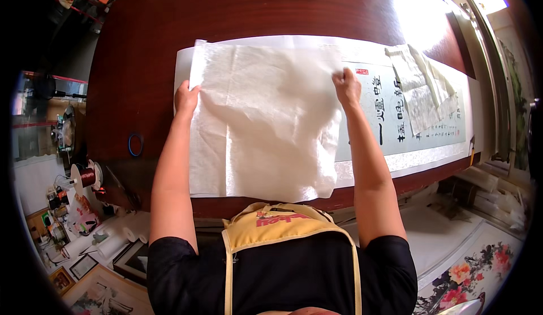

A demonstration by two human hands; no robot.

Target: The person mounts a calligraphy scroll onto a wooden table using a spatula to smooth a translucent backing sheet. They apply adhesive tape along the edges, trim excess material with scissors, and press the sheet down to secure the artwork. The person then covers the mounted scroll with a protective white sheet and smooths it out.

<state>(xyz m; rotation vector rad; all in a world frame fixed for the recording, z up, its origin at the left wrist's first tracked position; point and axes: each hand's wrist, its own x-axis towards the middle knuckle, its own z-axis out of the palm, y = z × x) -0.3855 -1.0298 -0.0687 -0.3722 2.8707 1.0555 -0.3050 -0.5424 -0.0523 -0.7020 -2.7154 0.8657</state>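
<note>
A creased, off-white cloth (266,123), thin and slightly see-through, is spread in front of me over a white sheet and the left part of a calligraphy scroll (362,128). My left hand (186,97) is closed on the cloth's left edge, thumb on top. At the opposite edge my right hand (348,86) is closed in a fist, gripping the cloth near its upper right; that corner looks blurred and lifted. Dark brush characters and a red seal show on the scroll to the right of this hand. The cloth hides the scroll's left part.
A second, folded whitish cloth (421,91) lies on the scroll's right part. The dark red table (249,9) holds a blue ring (135,144) and scissors (121,186) at left. A cord spool (86,176) stands beyond its left edge. A flower painting (469,275) lies lower right.
</note>
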